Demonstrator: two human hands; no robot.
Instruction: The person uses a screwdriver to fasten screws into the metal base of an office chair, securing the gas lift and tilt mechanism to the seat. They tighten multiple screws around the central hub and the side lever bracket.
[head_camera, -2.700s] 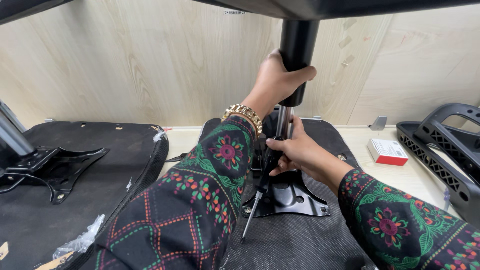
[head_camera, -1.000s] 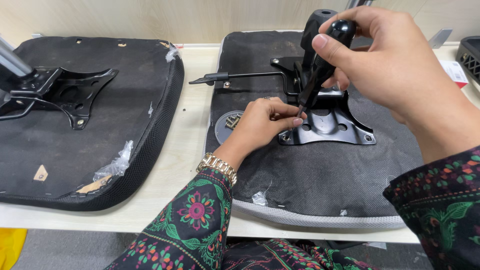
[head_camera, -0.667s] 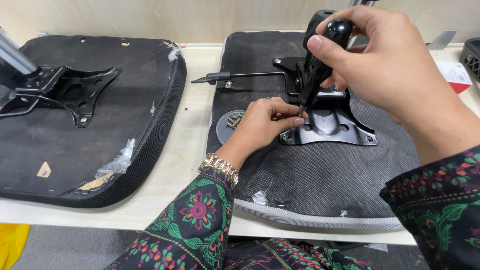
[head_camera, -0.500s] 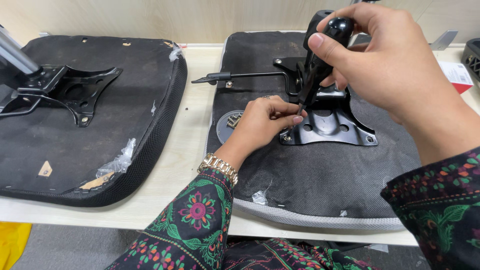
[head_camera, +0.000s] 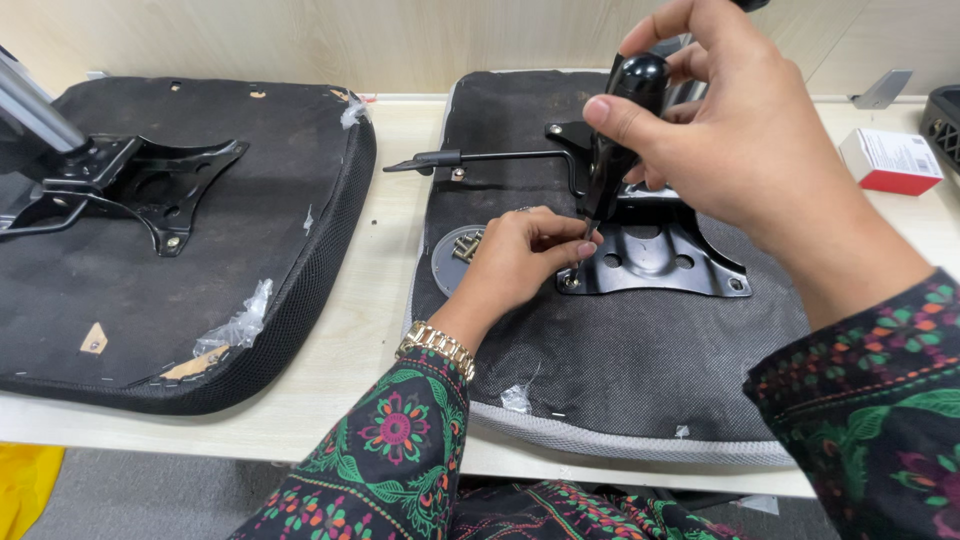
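A pale, cream-coloured bench (head_camera: 385, 300) spreads under and to either side of the hands, its front edge running across below them. Beyond the hands, a wall of light wood-grain panels (head_camera: 300, 40) rises straight from the back of the bench, with a vertical seam far to the right. Below the bench edge, down and left of the hands, grey floor (head_camera: 170, 495) shows, and a patch of something yellow (head_camera: 25, 485) sits at the far lower left corner. The light is even and soft, casting only faint shadows.
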